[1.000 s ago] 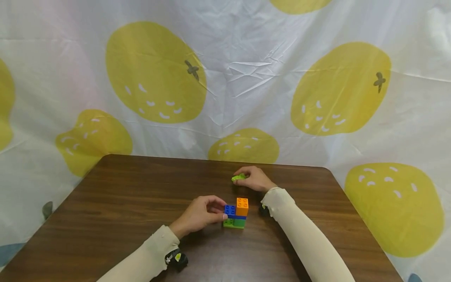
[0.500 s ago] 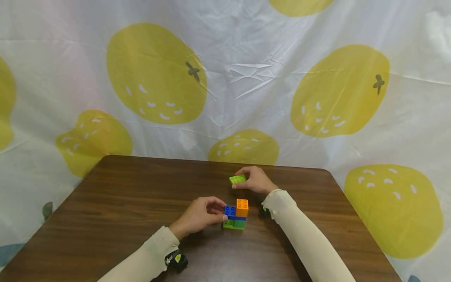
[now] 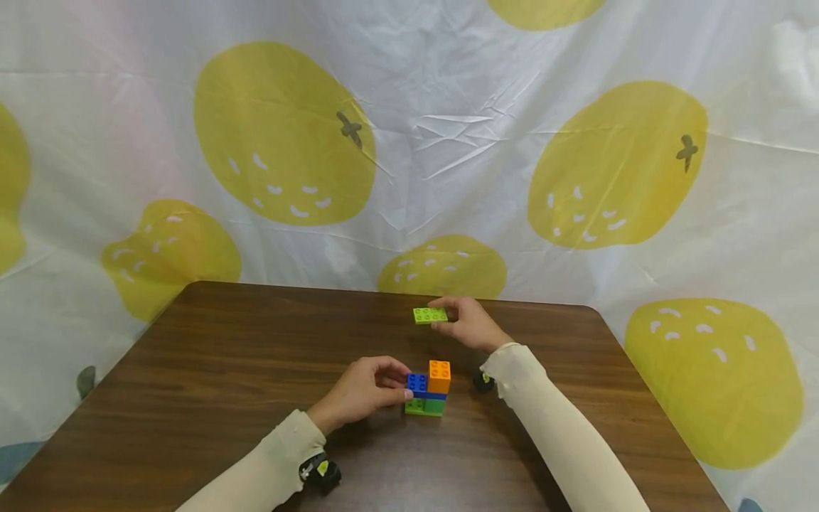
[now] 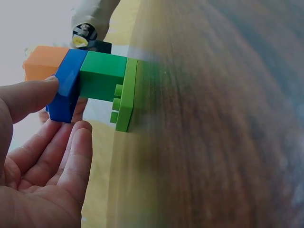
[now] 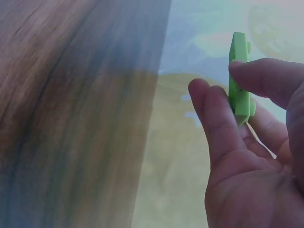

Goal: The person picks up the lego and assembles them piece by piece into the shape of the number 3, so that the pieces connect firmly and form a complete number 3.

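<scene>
My left hand (image 3: 360,390) pinches the blue plate brick (image 4: 69,88) of a small stack, thumb on one side and fingers on the other. An orange block (image 3: 439,376) sits on the blue piece's right half. Below the blue piece is a green block (image 4: 102,76), which stands on a lime green base plate (image 4: 126,95) on the tabletop. Beyond the stack, my right hand (image 3: 472,323) holds a flat lime green toy brick (image 3: 429,315) at its right end, studs up. In the right wrist view this lime brick (image 5: 240,80) is raised off the table, between thumb and fingers.
The brown wooden table (image 3: 256,355) has its far edge just behind the right hand. A white cloth (image 3: 409,142) printed with yellow fruit hangs behind it. A dark wrist camera (image 3: 321,473) sits under the left sleeve.
My right hand has lifted the lime green brick from the table and turned it so its studded top shows. The left hand and the stack have stayed in place.
</scene>
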### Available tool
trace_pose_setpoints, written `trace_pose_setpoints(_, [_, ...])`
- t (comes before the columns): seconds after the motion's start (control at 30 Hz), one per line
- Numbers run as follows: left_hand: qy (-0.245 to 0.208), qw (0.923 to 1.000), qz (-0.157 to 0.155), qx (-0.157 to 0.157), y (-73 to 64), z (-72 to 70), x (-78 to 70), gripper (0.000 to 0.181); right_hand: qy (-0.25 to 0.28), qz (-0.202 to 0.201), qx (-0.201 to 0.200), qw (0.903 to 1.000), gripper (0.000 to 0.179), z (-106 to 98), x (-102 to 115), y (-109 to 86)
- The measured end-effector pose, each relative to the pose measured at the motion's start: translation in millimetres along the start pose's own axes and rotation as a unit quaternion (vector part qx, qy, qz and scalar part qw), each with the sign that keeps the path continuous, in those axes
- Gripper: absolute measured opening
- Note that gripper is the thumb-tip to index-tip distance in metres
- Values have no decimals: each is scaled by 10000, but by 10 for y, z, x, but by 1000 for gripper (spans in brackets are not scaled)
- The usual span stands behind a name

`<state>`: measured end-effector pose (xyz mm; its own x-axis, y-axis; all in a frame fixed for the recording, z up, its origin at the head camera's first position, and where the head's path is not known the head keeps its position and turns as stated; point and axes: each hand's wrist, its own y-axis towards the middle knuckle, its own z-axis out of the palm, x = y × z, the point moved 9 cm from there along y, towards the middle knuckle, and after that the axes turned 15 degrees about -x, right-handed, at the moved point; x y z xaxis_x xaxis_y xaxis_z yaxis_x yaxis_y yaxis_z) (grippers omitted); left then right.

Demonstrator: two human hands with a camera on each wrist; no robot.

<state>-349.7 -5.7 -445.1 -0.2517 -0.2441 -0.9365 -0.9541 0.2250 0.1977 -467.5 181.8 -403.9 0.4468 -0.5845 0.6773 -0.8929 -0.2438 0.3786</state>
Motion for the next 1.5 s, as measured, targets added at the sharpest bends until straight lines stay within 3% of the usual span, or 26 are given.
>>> trace_pose_setpoints(0.57, [91, 9999, -47, 44, 19, -17, 16, 34, 57, -118, -246, 9996, 43, -273, 329, -174])
trace_pose_setpoints(0.77, [111, 9999, -26, 33, 15, -32, 33, 36, -19, -238, -136, 9996, 45, -291, 427, -273])
trace_pose_setpoints(1.5, [168, 9998, -46, 67, 2, -32, 41, 37, 562, -27, 1, 9984, 43, -323, 618, -715])
